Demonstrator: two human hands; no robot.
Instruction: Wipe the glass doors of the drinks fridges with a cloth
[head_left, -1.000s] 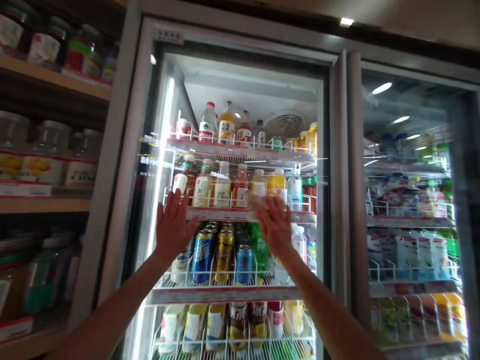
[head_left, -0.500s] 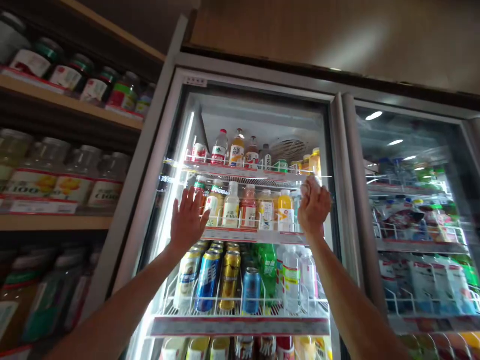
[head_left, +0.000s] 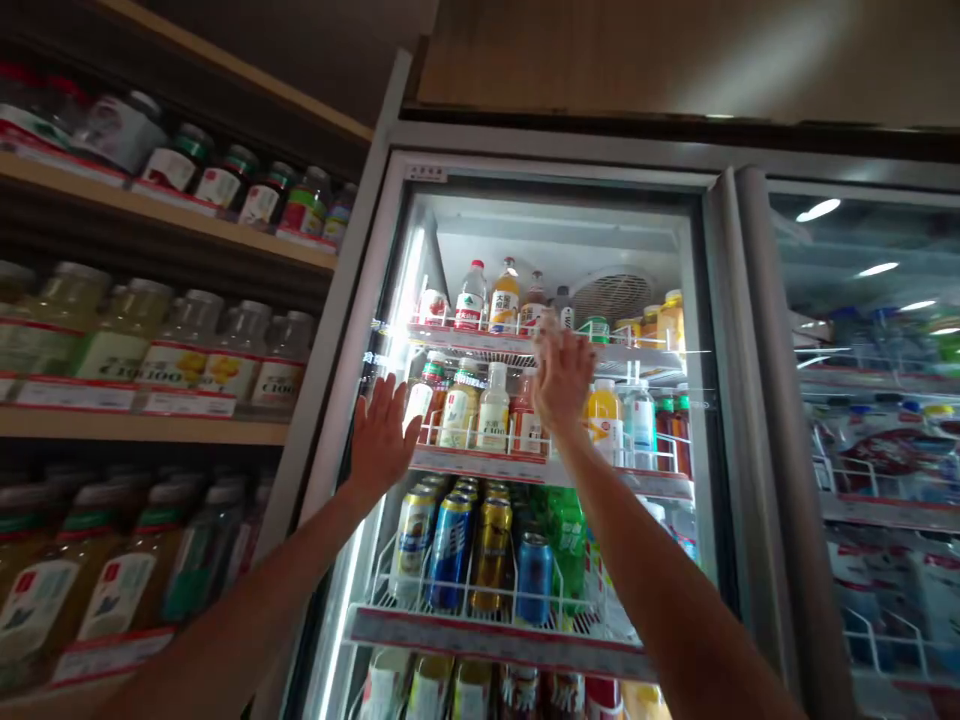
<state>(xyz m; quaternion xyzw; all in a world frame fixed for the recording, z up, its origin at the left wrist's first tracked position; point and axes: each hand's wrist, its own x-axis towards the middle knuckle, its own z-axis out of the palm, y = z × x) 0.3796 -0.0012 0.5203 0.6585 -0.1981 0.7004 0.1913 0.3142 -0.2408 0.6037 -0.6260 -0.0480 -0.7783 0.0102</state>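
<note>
In the head view my left hand (head_left: 382, 435) has its fingers stretched out, palm toward the glass door (head_left: 570, 225) of a drinks fridge, near the door's left side. My right hand (head_left: 566, 385) is raised against the same glass, around the middle of the door. A pale, crumpled wipe (head_left: 546, 335) shows at its fingertips, smeared by motion, pressed between the hand and the glass. Behind the glass stand bottles, among them an orange juice bottle (head_left: 604, 415) just right of my right hand. Part of the middle bottle row is hidden by that hand.
Left of the fridge, wooden shelves (head_left: 187, 425) carry rows of bottled drinks. On the right is a second glass fridge door (head_left: 862, 330) with a vertical metal frame (head_left: 776, 420) between. Lower down, a wire rack holds cans, including a blue can (head_left: 535, 578).
My right hand has swept left across the glass with the wipe, from the door's right side to its middle. My left hand keeps its flat pose. The view has shifted slightly left.
</note>
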